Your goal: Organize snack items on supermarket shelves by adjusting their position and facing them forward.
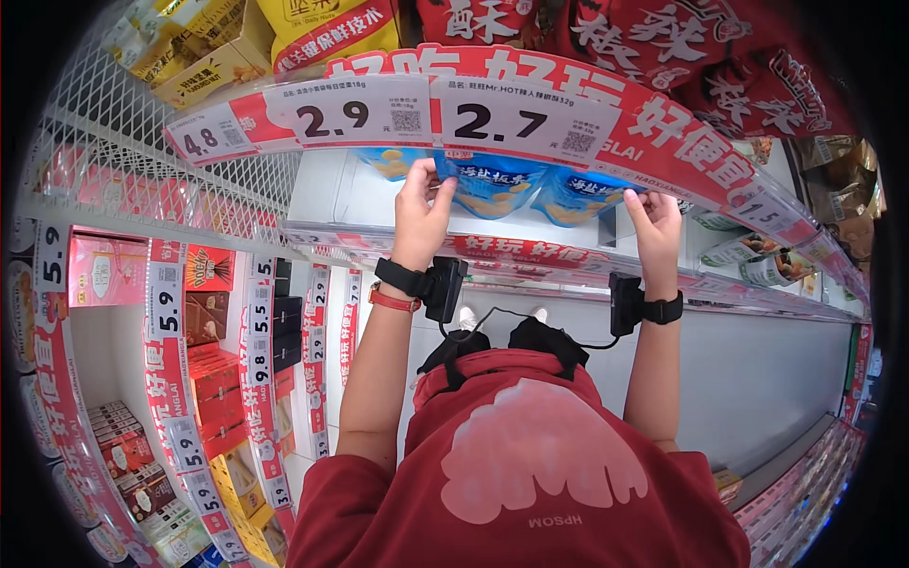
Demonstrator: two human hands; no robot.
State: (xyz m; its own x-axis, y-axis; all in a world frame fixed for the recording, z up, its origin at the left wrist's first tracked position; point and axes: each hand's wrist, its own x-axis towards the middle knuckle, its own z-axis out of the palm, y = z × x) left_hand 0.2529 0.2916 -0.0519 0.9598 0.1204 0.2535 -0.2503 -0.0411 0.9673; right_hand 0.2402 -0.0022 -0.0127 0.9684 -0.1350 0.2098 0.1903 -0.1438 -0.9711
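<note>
Blue snack pouches stand in a row on a white shelf, under an upper shelf's price strip that hides their tops. My left hand has its thumb and fingers pinched at the left edge of the middle blue pouch. At the right edge of the right-hand blue pouch, the thumb and fingers of my right hand close in the same way. Another blue pouch sits behind and left of my left hand. Each wrist carries a black strapped device; a red band is also on the left.
Above hangs the price-tag strip, close over both hands. Yellow nut bags and red snack bags fill the upper shelf. A wire-mesh divider stands left, above shelves of boxed snacks. Green-and-white packets lie right.
</note>
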